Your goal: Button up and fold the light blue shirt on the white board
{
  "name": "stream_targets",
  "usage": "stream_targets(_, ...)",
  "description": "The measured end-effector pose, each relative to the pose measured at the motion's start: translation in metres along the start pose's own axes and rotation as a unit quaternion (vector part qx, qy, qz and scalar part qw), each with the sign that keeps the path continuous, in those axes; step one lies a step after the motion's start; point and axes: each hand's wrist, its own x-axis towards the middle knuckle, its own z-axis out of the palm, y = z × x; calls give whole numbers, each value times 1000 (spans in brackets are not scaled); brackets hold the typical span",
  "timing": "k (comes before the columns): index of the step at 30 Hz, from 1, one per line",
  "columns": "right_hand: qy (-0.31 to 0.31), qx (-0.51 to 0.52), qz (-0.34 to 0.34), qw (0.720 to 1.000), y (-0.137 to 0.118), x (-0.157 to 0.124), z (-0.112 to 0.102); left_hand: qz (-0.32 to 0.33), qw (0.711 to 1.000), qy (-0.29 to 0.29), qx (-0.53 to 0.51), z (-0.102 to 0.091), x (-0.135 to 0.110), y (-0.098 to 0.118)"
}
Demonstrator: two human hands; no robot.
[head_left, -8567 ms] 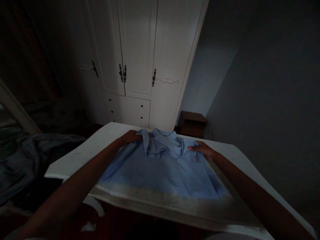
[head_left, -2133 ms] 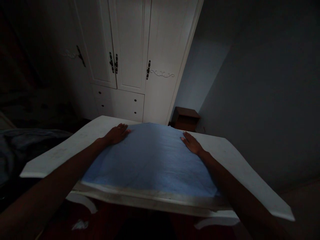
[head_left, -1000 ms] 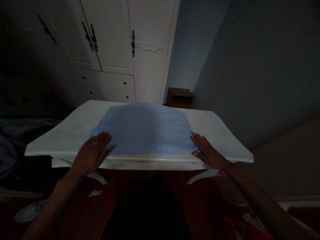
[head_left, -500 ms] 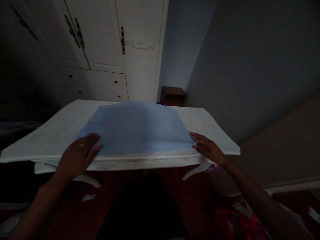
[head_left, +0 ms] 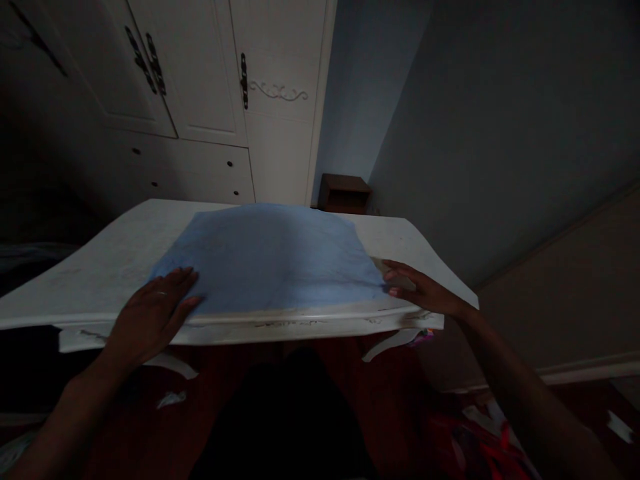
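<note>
A light blue shirt [head_left: 270, 257], folded into a flat rectangle, lies on a white table [head_left: 100, 260]. My left hand [head_left: 150, 313] rests flat, fingers stretched out, on the shirt's near left corner at the table's front edge. My right hand [head_left: 417, 290] lies at the near right corner, fingers extended and slightly curled against the cloth's edge. Neither hand holds anything.
A white wardrobe [head_left: 210, 100] with dark handles and drawers stands behind the table. A small brown stand [head_left: 345, 192] sits in the corner by the grey wall. White scraps [head_left: 170, 399] and red items [head_left: 480, 440] lie on the dark red floor below.
The shirt went from collar-up and rumpled to a smooth folded rectangle. My hands slid from its far corners to its near corners; since half a second ago they have barely shifted.
</note>
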Motion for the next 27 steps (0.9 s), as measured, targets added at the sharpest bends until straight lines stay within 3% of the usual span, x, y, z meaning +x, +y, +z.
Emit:
stream_targets(3, 120, -43, -21, 992, -28, 2, 8, 0, 1000, -21, 5, -1, 0, 0)
stream_targets(5, 142, -90, -74, 983, -51, 9, 26, 0, 999, -33, 10, -1, 0, -1)
stream_targets(9, 67, -202, -202, 956, -82, 27, 80, 3, 998, -62, 26, -3, 0, -2)
stream_targets(13, 26, -264, -230, 936, -69, 30, 114, -2, 997, -64, 32, -5, -1, 0)
stream_targets(21, 21, -275, -182, 944, -36, 8, 99, -26, 998, -54, -10, -9, -3, 5)
stream_targets(27, -30, -194, -129, 972, -24, -10, 79, -116, 974, -24, -193, -23, -4, 9)
